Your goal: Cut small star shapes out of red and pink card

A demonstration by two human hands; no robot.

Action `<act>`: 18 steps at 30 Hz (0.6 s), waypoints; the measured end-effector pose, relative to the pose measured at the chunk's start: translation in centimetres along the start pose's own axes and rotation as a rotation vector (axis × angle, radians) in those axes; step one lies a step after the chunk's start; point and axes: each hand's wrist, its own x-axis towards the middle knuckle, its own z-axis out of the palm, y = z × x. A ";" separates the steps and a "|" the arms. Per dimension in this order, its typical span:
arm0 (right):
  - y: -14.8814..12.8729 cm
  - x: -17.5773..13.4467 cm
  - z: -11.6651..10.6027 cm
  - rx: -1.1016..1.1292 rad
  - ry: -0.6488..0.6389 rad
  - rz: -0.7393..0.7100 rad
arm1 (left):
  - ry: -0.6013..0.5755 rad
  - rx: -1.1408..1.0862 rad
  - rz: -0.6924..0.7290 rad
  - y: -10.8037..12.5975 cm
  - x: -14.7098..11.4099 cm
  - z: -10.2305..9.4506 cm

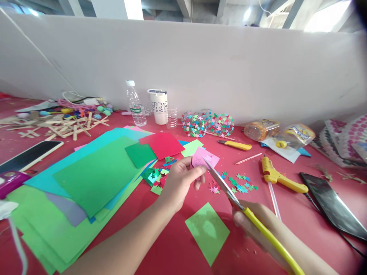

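Observation:
Between the thumb and fingers of my left hand [183, 177] is a piece of pink paper [210, 157] with a drawn outline on it, perhaps a star. My right hand [252, 219] grips yellow-handled scissors [223, 185], whose blade tips meet the pink paper near my left thumb. Part of the right-hand grip is hidden behind the handles. Below the scissors a green paper square [208, 233] lies flat on the red table. Small cut paper stars [242, 183] are scattered beyond the blades. Left of my left hand sits a pile of coloured paper scraps [155, 177].
Large coloured sheets [94, 172] spread across the left. A yellow utility knife [235, 145], a pencil [248, 159], a yellow glue gun [279, 176] and a dark phone [332, 202] lie to the right. A water bottle [135, 105] and white cup [159, 107] stand by the partition.

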 end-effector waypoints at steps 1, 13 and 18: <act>-0.1 0.0 0.0 0.000 -0.001 0.003 | 0.000 0.000 -0.002 0.0 0.0 0.0; 0.2 0.1 0.1 -0.018 0.015 -0.029 | -0.004 -0.026 -0.005 -0.2 0.0 0.0; 0.6 0.4 0.0 -0.021 0.004 -0.036 | 0.007 -0.019 -0.012 -0.2 0.0 0.0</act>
